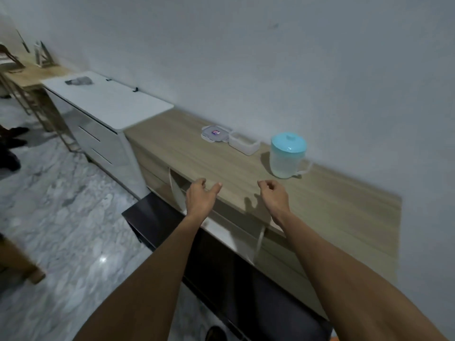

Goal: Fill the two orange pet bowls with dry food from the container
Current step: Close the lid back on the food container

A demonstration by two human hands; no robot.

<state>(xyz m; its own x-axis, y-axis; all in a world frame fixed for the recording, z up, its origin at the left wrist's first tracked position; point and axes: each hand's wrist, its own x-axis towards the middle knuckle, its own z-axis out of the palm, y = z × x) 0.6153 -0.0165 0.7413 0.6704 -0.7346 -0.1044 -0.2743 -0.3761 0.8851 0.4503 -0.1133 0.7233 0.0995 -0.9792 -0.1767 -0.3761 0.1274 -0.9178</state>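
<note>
No orange bowl shows in the head view. A clear lidless container (244, 143) stands near the wall on the wooden cabinet top (332, 205), with its snap lid (215, 133) lying just to its left. Its contents cannot be made out. My left hand (200, 195) hovers over the cabinet's front edge, fingers loosely curled, thumb out, holding nothing. My right hand (274, 195) hangs over the cabinet top further right, fingers loosely curled and empty. Both hands are well short of the container.
A translucent pitcher with a teal lid (288, 157) stands right of the container. A white drawer unit (105, 104) adjoins the cabinet on the left, a wooden table (27, 75) beyond it. A dark low surface (221, 262) lies below the cabinet front. Marble floor (61, 217) spreads left.
</note>
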